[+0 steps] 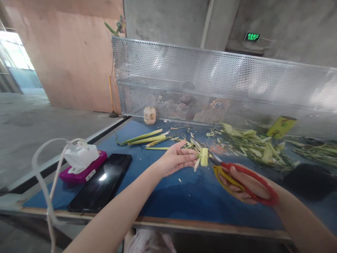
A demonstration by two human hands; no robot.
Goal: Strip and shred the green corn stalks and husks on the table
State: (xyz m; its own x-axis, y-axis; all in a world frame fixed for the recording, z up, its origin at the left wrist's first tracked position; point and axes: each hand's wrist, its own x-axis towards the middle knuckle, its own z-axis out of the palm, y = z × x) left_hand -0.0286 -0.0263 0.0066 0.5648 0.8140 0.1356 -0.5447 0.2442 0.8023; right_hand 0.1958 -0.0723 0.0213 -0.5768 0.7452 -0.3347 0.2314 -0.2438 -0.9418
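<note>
Red-and-yellow scissors (226, 166), gripped by the right hand (246, 179) right of centre in the frame, could nick the left hand (176, 159), which pinches a pale-green stalk piece (204, 157) mid-frame, should their blades slip off it toward the nearby fingertips (194, 157).

One sign can be read; it is an exit sign (252, 37) on the grey concrete wall (297, 31) at upper right, above the top edge of the perforated metal screen (223, 77); its glowing green lettering stands on a dark panel in two rows, the upper one the Chinese characters 安全出口, the lower one the word EXIT in Latin capitals; a yellow-green box (281, 127) at the right rear of the worktop (168, 202) bears dark marks on its face, too blurred to read or even to tell whether they are writing or a picture.
</note>
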